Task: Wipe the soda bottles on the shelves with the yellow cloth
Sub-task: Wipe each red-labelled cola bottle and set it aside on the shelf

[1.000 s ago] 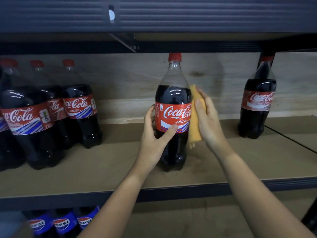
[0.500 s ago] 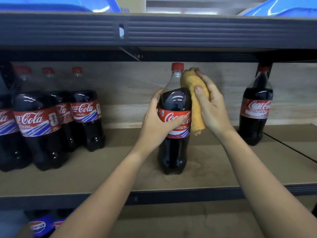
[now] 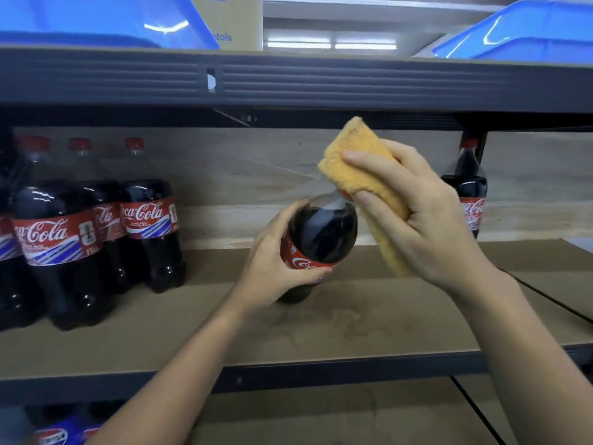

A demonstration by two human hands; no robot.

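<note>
A Coca-Cola bottle (image 3: 322, 234) stands on the middle shelf, tilted with its top toward me. My left hand (image 3: 276, 268) grips it around the red label. My right hand (image 3: 420, 216) holds the folded yellow cloth (image 3: 362, 165) over the bottle's neck, so the cap is hidden. A group of several Coca-Cola bottles (image 3: 77, 226) stands at the left of the same shelf. One more bottle (image 3: 470, 187) stands at the back right, partly behind my right hand.
The brown shelf board (image 3: 337, 329) has a dark metal front rail. The upper shelf beam (image 3: 321, 81) runs just above the cloth, with blue bins (image 3: 519, 30) on top. Pepsi bottles (image 3: 61, 433) show on the lower shelf at the bottom left.
The cloth has moved up from the bottle's side to its neck and cap. My left hand has tilted the bottle toward me. The view has risen, showing the blue bins.
</note>
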